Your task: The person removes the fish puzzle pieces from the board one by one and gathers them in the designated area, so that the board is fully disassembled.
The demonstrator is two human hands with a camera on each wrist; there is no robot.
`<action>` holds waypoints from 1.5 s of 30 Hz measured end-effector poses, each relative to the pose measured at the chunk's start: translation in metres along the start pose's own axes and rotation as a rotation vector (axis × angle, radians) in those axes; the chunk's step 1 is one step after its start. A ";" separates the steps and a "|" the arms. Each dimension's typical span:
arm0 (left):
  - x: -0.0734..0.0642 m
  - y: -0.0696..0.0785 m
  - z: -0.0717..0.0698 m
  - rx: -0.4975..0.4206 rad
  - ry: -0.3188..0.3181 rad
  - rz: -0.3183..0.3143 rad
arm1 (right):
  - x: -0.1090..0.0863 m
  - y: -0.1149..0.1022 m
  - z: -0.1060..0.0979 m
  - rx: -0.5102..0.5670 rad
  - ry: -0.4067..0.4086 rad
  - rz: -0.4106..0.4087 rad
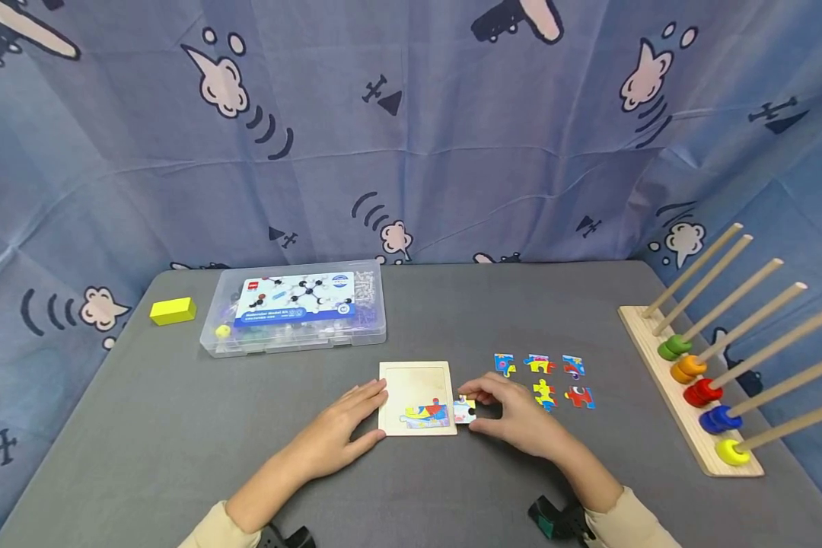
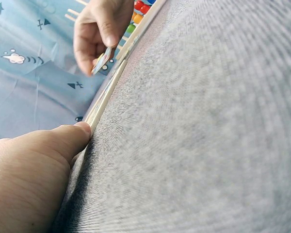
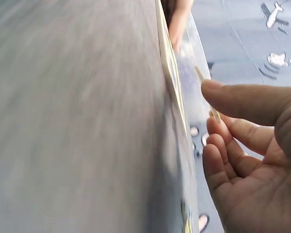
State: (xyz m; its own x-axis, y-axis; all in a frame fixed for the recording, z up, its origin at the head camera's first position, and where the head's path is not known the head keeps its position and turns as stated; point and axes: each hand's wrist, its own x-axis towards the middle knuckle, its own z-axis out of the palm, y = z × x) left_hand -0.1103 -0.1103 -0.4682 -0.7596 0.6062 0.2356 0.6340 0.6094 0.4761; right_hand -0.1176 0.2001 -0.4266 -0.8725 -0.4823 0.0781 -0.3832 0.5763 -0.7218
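Observation:
A square wooden puzzle board [image 1: 413, 377] lies on the table, with a few joined picture pieces [image 1: 426, 415] in its lower part. My left hand [image 1: 342, 430] rests at the board's left edge, fingertips near the top and thumb lower down. In the left wrist view, the left thumb [image 2: 70, 138] touches the board's side. Just right of the board, my right hand [image 1: 514, 415] pinches a puzzle piece [image 1: 463, 409] between thumb and fingers. From the right wrist, that piece [image 3: 216, 115] appears edge-on, held above the table.
Several loose puzzle pieces [image 1: 539, 363] lie beyond and right of my right hand. A wooden peg rack [image 1: 692, 396] with coloured rings stands at the right. Behind the board are a clear plastic case [image 1: 294, 308] and a yellow block [image 1: 173, 310]. A patterned curtain [image 1: 329, 129] hangs behind.

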 end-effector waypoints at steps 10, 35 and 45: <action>0.000 -0.001 0.001 0.000 -0.001 0.006 | -0.035 0.027 -0.018 -0.009 0.087 -0.027; 0.000 -0.001 0.001 0.002 0.008 0.017 | -0.052 0.034 -0.021 -0.133 0.106 0.090; 0.000 -0.002 0.002 0.000 0.008 0.016 | -0.053 0.032 -0.020 -0.155 0.135 0.087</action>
State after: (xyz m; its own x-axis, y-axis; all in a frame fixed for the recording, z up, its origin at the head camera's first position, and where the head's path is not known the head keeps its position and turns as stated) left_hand -0.1111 -0.1105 -0.4704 -0.7502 0.6122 0.2499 0.6464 0.5994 0.4721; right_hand -0.0903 0.2573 -0.4403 -0.9330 -0.3395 0.1193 -0.3377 0.7117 -0.6160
